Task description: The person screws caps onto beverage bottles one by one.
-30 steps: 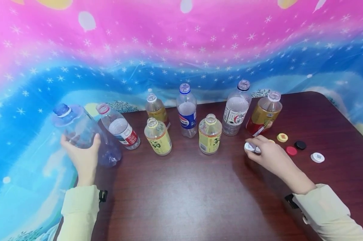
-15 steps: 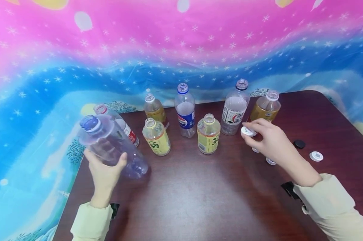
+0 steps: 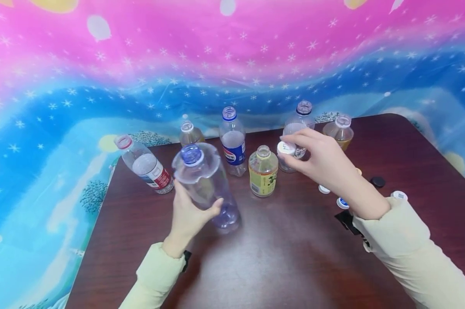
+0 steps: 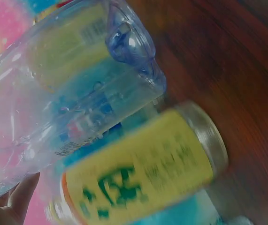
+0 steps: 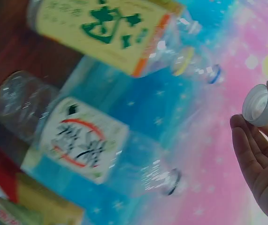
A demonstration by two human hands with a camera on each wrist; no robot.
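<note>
My left hand (image 3: 190, 214) grips a large clear bluish plastic bottle (image 3: 207, 184) round its body, tilted slightly, with its blue-tinted neck toward me. In the left wrist view the bottle (image 4: 72, 93) fills the upper left, and a yellow-labelled bottle (image 4: 138, 173) shows below it. My right hand (image 3: 325, 159) pinches a white bottle cap (image 3: 286, 148) between thumb and fingers. The cap (image 5: 259, 106) shows its hollow underside in the right wrist view. Behind the right hand, partly covered, stands a clear bottle with a white label (image 5: 84, 140).
A red-labelled bottle (image 3: 149, 171) stands at left. Further right are a blue-labelled bottle (image 3: 234, 148), a small yellow-labelled bottle (image 3: 263, 174) and a gold-labelled bottle (image 3: 339, 131). Loose caps, including a black cap (image 3: 378, 181) and a blue-and-white cap (image 3: 342, 202), lie on the dark table (image 3: 263, 257).
My left hand has carried the large bottle rightward from the table's left side toward the middle. My right hand has lifted the white cap from the other caps and moved it left.
</note>
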